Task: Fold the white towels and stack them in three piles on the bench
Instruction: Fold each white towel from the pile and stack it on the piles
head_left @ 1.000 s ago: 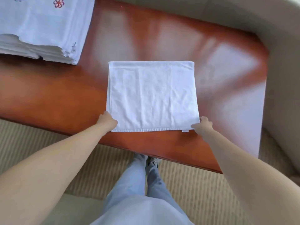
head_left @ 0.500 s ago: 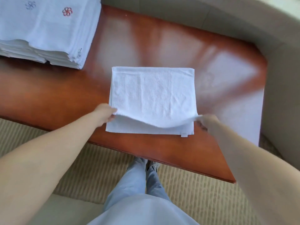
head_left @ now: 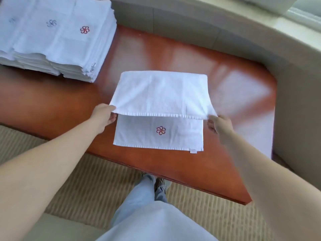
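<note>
On the bench [head_left: 173, 54], near its front edge, lies the towel [head_left: 161, 94] in hand, partly folded: its lower layer sits flat with a red flower mark [head_left: 161, 130] and a small tag [head_left: 193, 151] showing, while the upper layer is lifted clear of it. Each hand pinches one near corner of that raised layer, the left hand [head_left: 104, 115] at the left corner and the right hand [head_left: 219, 125] at the right, so both are closed on cloth and neither is free. At the far left stand the piles [head_left: 57, 37] of folded towels, close side by side; three flower marks suggest three piles, though the leftmost runs out of view. By my reading the stacking is well advanced, and this towel has yet to be finished and set on a pile. Whether more unfolded towels wait elsewhere cannot be told.
</note>
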`<state>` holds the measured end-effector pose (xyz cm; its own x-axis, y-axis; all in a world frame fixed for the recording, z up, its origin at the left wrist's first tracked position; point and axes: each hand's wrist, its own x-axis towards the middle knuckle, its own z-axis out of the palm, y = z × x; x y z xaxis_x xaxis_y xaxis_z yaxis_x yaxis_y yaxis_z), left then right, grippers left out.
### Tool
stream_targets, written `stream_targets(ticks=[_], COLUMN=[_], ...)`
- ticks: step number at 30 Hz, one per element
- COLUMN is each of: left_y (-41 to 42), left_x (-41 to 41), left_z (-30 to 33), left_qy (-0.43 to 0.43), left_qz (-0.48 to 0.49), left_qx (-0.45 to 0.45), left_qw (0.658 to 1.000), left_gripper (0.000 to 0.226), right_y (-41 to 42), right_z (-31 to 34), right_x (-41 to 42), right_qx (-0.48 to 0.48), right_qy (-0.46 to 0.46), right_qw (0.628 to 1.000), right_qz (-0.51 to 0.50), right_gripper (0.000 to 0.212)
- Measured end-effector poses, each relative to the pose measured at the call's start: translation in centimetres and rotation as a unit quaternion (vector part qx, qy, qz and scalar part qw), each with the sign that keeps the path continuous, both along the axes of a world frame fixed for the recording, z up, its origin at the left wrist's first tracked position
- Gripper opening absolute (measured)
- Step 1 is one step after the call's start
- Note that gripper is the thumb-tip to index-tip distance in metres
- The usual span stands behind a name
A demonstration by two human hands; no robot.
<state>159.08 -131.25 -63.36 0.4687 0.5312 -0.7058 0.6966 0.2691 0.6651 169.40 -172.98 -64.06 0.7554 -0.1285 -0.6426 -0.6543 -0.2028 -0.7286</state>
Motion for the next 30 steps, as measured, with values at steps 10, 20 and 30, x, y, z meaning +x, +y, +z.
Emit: stream_targets(ticks=[10, 20, 30], left_y=[-1.7, -0.9, -2.0], left_x=[-7.5, -9.6, -9.6], left_z=[-9.9, -11.7, -12.4], left_qy=[0.119, 0.187, 0.219], left_qz=[-0.038, -0.279, -0.284], left_qx=[0.007, 0.266, 0.292], left_qw=[0.992, 0.903, 0.887], left_gripper=[0.019, 0.015, 0.02], right_y=[-1.9, -2.6, -2.0], right_z=[-9.7, -11.0, -11.7], right_x=[-7.4, -9.2, -10.2], right_qx=[-0.077, -0.24, -0.325], right_qy=[0.079, 0.058, 0.023], right_qw=[0.992, 0.95, 0.924], right_qz=[0.054, 0.19, 0.199], right_gripper=[0.006, 0.015, 0.02])
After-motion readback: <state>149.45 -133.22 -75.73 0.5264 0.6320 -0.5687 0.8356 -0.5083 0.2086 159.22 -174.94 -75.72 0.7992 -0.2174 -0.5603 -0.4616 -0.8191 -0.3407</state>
